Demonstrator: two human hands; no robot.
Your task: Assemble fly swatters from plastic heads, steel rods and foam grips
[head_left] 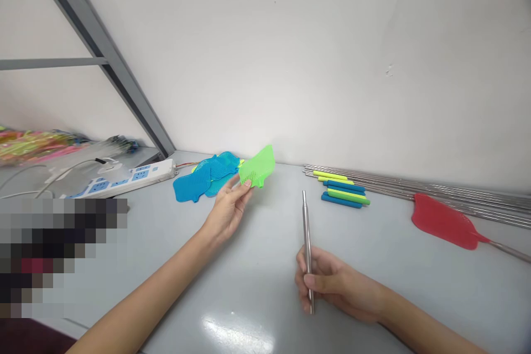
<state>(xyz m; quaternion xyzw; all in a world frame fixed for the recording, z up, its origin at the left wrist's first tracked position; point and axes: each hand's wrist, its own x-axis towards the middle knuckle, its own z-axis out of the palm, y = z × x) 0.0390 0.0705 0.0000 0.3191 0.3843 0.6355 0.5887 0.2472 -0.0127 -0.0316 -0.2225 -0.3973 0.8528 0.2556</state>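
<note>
Between the thumb and fingers of my left hand [228, 207] is a green fly swatter head [259, 166], held up with its short socket pointing down. Just left of it, a pile of blue fly swatter heads [193, 182] lies on the table, with bits of yellow showing beneath. My right hand [327, 282] is closed around a shiny metal telescopic rod [306, 227], its thinner end pointing up and away from me. The rod and the green head are apart.
Blue, yellow and green grip sleeves [344, 188] lie before several long metal rods [415, 185] along the wall. A red fly swatter [446, 221] rests at right. A power strip [141, 173] with cables and bagged colourful items [41, 144] are at left, near a grey metal frame [112, 55].
</note>
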